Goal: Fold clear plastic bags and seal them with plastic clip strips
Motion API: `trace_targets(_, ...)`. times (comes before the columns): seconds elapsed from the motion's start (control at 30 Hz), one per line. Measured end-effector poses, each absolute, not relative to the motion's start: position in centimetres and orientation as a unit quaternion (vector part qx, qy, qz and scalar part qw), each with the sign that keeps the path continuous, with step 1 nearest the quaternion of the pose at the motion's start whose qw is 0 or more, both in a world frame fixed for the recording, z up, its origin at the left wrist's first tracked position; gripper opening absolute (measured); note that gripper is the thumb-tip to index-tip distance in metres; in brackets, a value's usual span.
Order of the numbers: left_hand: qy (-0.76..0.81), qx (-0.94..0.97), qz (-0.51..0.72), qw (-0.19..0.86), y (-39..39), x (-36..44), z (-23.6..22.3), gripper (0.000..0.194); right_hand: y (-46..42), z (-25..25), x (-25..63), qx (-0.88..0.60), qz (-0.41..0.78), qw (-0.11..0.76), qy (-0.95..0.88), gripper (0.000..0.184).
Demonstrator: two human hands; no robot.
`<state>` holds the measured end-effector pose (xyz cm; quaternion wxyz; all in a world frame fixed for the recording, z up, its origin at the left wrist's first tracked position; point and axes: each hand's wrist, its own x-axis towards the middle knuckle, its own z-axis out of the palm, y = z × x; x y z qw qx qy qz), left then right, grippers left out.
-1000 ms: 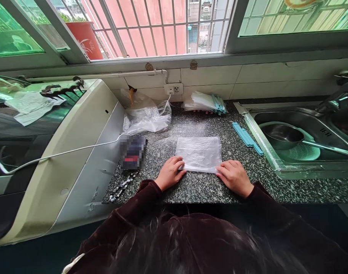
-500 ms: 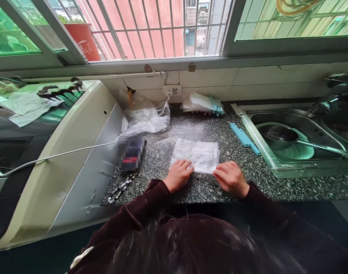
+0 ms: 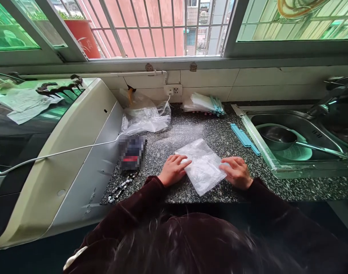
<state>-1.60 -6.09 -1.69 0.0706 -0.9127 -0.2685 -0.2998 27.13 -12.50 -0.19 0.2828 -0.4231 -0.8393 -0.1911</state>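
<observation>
A clear, flat plastic bag [image 3: 204,165] lies turned at an angle on the speckled countertop in front of me. At its left edge is my left hand [image 3: 173,170], fingers stretched out and touching the plastic without gripping it. My right hand [image 3: 237,173] is at the bag's right corner, with thumb and fingertips closed on the edge. Blue sealing clips [image 3: 244,139] lie side by side to the right, beyond my right hand. Against the wall rests a stack of plastic bags [image 3: 204,103] with blue strips along one end.
At the right is a steel sink [image 3: 273,173] with a pan [image 3: 278,136] over a green strainer [image 3: 301,152]. A blurred dark phone-like item [image 3: 132,152] with a beaded strap lies left. Crumpled plastic [image 3: 146,120] and a white cable [image 3: 85,147] are near the large appliance [image 3: 85,152].
The plastic bag has turned from lying square to a diamond angle, with one corner toward me. My left hand has shifted slightly left and up; its fingers are straighter. My right hand has moved slightly right.
</observation>
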Motion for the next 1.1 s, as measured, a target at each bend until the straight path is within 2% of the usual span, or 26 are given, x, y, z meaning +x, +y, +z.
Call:
trace_targets(0.07,-0.271,-0.913,-0.287,0.102,-6.4,-1.4,-1.9,0.029,-13.2,0.0,26.6,-0.410,-0.201,0.278,-0.845,0.021)
trace_targets(0.13,-0.259,-0.919,-0.279,0.102,-6.6,-1.3,-2.3,0.024,-13.7,0.2,26.4,-0.380,-0.197,0.284,-0.858,0.018)
trace_targets(0.2,-0.260,-0.921,-0.283,0.071,-6.5,-1.5,-2.7,0.021,-13.9,0.4,26.5,-0.349,-0.181,0.285,-0.874,0.017)
trace_targets(0.37,-0.253,-0.919,-0.303,-0.021,-6.2,-2.3,-2.8,0.021,-12.2,0.2,27.0,-0.375,-0.166,0.252,-0.877,0.032)
trace_targets(0.43,-0.230,-0.924,-0.303,-0.032,-6.3,-2.5,-2.6,0.020,-11.2,0.0,26.9,-0.384,-0.160,0.243,-0.876,0.027)
trace_targets(0.53,-0.228,-0.924,-0.306,-0.006,-6.7,-2.8,-2.3,0.022,-10.2,-0.4,26.5,-0.373,-0.143,0.237,-0.886,0.020)
trace_targets(0.67,-0.239,-0.924,-0.295,0.043,-7.2,-3.3,-2.1,0.023,-10.3,-0.7,26.4,-0.375,-0.123,0.236,-0.888,0.022)
trace_targets(0.87,-0.234,-0.920,-0.314,-0.006,-6.9,-3.4,-2.1,0.016,-11.7,-0.5,26.5,-0.378,-0.097,0.222,-0.893,0.023)
trace_targets(1.0,-0.239,-0.906,-0.344,-0.061,-6.7,-3.3,-2.2,0.017,-12.2,-1.0,26.6,-0.405,-0.054,0.231,-0.883,0.029)
trace_targets(1.1,-0.246,-0.898,-0.355,-0.089,-6.7,-3.3,-2.2,0.017,-12.3,-1.5,26.6,-0.419,-0.033,0.252,-0.872,0.040)
